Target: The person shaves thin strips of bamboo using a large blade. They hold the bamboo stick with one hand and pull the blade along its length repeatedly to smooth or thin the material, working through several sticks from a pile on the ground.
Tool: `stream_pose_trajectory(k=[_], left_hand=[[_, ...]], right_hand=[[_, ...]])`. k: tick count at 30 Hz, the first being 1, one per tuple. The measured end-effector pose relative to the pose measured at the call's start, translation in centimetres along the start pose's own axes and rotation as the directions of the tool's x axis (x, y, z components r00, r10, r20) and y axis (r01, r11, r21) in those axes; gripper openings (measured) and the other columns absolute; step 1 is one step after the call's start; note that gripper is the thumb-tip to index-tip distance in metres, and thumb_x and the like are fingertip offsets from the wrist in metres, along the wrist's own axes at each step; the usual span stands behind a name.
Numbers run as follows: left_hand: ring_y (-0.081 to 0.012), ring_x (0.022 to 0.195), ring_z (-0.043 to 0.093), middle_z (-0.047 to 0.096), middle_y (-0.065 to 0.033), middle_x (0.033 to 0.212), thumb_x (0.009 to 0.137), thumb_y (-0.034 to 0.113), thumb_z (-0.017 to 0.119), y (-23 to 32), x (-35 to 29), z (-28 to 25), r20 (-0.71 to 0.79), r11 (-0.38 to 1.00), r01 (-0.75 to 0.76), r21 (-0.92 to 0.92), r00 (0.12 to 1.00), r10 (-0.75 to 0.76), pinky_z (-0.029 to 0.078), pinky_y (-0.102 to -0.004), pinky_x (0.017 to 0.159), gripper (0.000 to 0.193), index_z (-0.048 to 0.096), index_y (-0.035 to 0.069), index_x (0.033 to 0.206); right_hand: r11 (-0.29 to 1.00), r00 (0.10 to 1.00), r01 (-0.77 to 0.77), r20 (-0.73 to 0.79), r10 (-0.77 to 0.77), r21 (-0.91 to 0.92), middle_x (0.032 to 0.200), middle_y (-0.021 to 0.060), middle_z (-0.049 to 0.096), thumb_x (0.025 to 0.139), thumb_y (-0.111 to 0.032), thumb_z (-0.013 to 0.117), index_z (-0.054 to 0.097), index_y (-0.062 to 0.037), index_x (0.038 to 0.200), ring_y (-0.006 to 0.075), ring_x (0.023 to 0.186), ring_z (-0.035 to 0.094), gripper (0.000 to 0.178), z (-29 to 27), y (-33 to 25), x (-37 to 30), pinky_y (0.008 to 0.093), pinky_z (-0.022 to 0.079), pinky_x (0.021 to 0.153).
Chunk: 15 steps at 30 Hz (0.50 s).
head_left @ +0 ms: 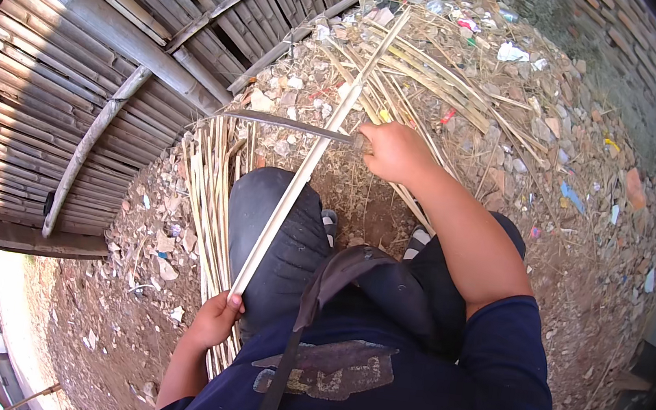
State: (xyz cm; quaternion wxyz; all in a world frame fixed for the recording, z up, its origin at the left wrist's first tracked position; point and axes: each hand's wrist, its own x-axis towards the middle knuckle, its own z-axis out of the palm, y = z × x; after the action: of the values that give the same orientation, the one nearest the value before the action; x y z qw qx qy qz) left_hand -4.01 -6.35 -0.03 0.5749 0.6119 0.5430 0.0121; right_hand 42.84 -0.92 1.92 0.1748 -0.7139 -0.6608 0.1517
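My left hand (216, 319) is closed round the near end of a long pale bamboo strip (285, 207), which slants up and away across my left thigh. In my right hand (392, 151) is the handle of a long-bladed knife (289, 124). Its dark blade points left and crosses the strip beyond my knees; whether it touches the strip I cannot tell. Beside my left leg lies a bundle of thin bamboo strips (211, 191), running from near my left forearm to past my knee.
More split bamboo strips (440, 96) lie on the rubble ahead. A bamboo slat wall (62, 99) with poles rises on the left, a brick wall (635, 38) at the far right. Stones, brick pieces and plastic litter (513, 53) cover the dirt. A strap (307, 309) hangs over my front.
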Motion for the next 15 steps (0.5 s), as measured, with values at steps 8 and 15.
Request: stream_pose_trajectory(k=[8,15], left_hand=[[-0.0144,0.067,0.056,0.059,-0.0072,0.07,0.109,0.042,0.051,0.7,0.5,1.3,-0.194,0.95,-0.115,0.29,0.965,0.176,0.047,-0.0334,0.064,0.046,0.063,0.001,0.092],[-0.0155,0.07,0.057,0.063,-0.0078,0.074,0.108,0.043,0.051,0.3,-0.3,0.3,-0.145,0.969,-0.074,0.235,0.983,0.11,0.049,-0.0344,0.068,0.047,0.064,0.0,0.094]], right_hand=[[0.984,0.994,-0.099,-0.04,0.106,0.145,0.087,0.0183,0.072,0.079,-0.014,0.068,0.068,-0.0093,0.108,0.0388,0.086,0.071,0.03,1.5,3.3,0.9,0.0512,0.056,0.076],[0.975,0.991,0.125,-0.032,-0.133,-0.184,0.093,0.0165,0.073,0.08,-0.014,0.067,0.069,-0.0131,0.107,0.0368,0.088,0.072,0.028,-0.5,-2.6,-0.9,0.0495,0.057,0.077]])
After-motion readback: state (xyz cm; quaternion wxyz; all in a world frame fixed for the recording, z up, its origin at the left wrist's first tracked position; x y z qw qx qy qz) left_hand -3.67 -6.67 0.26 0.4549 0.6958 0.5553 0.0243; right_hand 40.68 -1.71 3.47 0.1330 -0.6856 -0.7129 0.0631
